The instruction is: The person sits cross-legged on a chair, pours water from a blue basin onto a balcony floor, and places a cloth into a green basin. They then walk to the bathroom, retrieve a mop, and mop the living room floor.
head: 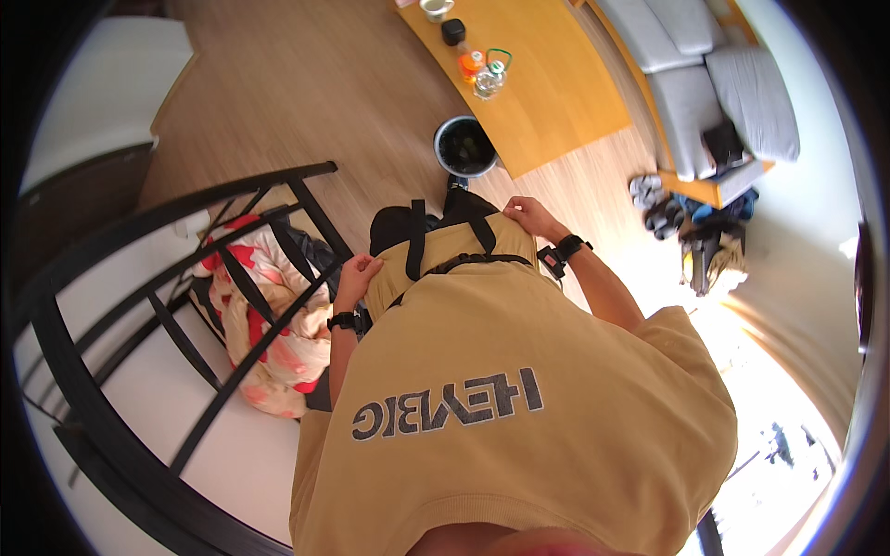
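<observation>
I look down at a tan T-shirt (528, 445) that I am wearing, with dark lettering across the chest. My left hand (357, 281) pinches its lower edge on the left side. On the other side, my right hand (532, 217) grips the hem between thumb and fingers. A black strap (480, 260) with a buckle crosses the shirt at the waist, and two loose strap ends (415, 240) hang over the lower front. Each wrist wears a black band, and a small device (553, 263) sits on the right one. Black trousers (467, 200) show below the hem.
A black metal bed frame (254, 351) with crumpled bedding (268, 299) stands at left. Ahead are a bin (439, 147) and a wooden table (556, 90) bearing bottles (490, 82) and a cup (436, 7). At right are a grey sofa (685, 90) and shoes (646, 191).
</observation>
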### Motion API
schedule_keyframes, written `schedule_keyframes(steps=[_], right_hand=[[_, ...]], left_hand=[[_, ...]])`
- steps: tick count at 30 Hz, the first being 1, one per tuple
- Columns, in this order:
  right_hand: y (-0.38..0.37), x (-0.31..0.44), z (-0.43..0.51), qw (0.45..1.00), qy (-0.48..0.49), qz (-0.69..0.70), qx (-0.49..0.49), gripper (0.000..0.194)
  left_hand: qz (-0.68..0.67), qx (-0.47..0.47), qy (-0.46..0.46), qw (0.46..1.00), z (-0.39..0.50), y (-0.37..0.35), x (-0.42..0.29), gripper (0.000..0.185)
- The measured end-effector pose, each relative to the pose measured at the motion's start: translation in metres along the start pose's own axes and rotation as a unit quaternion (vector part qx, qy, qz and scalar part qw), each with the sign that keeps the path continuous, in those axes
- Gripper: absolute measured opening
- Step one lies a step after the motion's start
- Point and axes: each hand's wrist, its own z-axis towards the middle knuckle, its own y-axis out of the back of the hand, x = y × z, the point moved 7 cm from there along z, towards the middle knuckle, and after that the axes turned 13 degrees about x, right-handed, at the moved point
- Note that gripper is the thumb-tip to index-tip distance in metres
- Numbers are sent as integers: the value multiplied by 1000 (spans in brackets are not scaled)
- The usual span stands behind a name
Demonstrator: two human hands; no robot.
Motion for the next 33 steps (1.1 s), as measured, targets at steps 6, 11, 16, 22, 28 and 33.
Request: schedule_keyframes(steps=[6, 11, 16, 22, 28, 33], right_hand=[[-40, -31, 14, 990, 3, 17, -140, 19], [-91, -54, 13, 994, -56, 72, -52, 25], [-111, -115, 18, 973, -100, 108, -178, 26], [-75, -228, 94, 863, -261, 317, -295, 25], [-69, -300, 237, 808, -225, 426, -338, 25], [-27, -347, 321, 800, -179, 333, -465, 52]], left_hand=[[113, 65, 40, 991, 53, 77, -57, 22], [229, 233, 69, 943, 84, 92, -71, 25], [343, 197, 121, 911, 132, 128, -91, 39], [225, 82, 138, 961, 167, 179, -141, 30], [307, 39, 231, 922, 112, 234, -140, 24], [336, 35, 284, 897, 83, 246, -138, 20]])
